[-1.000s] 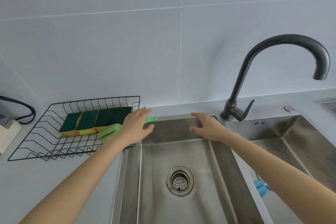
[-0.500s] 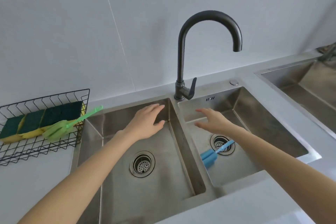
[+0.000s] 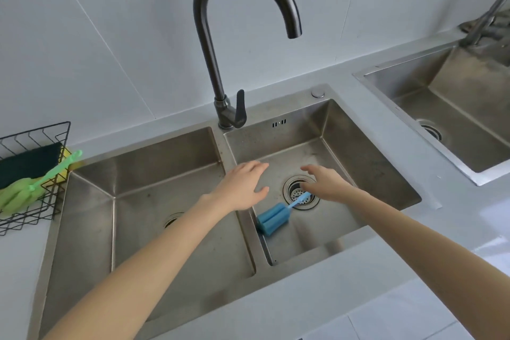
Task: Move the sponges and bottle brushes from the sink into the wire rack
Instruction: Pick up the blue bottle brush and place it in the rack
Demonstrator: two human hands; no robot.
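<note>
Blue brush (image 3: pixel 273 218) lies by the divider in the sink's (image 3: pixel 367 152) rt basin; your left hand (image 3: pixel 242 188) and right hand (image 3: pixel 323 183) hover above, open, empty.

Both hands reach palm-down and empty over the right basin of the double sink (image 3: pixel 278 268), the left hand (image 3: pixel 242 188) above the divider and the right hand (image 3: pixel 323 182) over the drain, just above the blue bottle brush (image 3: pixel 274 218), while the green bottle brush (image 3: pixel 22 193) lies in the wire rack (image 3: pixel 36 132).
</note>
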